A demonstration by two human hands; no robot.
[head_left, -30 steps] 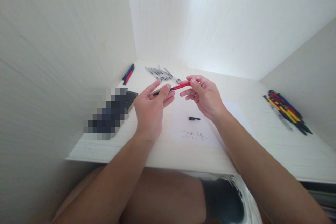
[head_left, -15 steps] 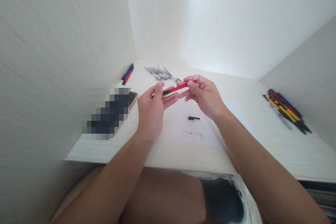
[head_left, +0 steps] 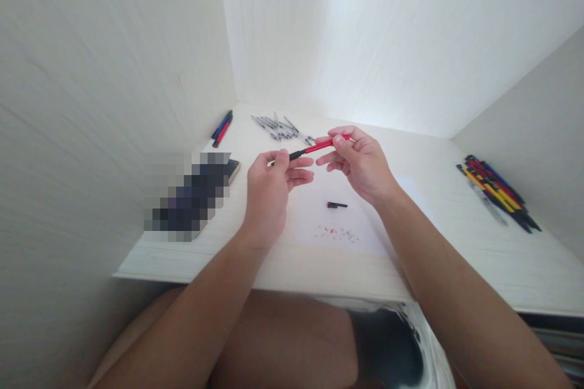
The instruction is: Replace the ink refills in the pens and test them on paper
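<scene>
A red-barrelled pen (head_left: 318, 146) with a black front section is held between my two hands above the white desk. My left hand (head_left: 274, 185) pinches the black section between thumb and index finger, its other fingers stretched out. My right hand (head_left: 358, 161) grips the far red end, partly hiding it. Below lies a black pen cap (head_left: 337, 205) on a sheet of white paper (head_left: 314, 209). Small dark and reddish marks or bits (head_left: 337, 233) are scattered on the paper; which they are I cannot tell.
Several grey-clear slim sticks, perhaps refills (head_left: 283, 127), lie at the back. A blue and a red pen (head_left: 222, 131) rest by the left wall, with a blurred-out phone (head_left: 234, 169) nearer. A pile of colored pens (head_left: 497, 191) is at right.
Both hands have shifted slightly right with the pen. More of the black front section now shows between my hands. The cap and paper have not moved.
</scene>
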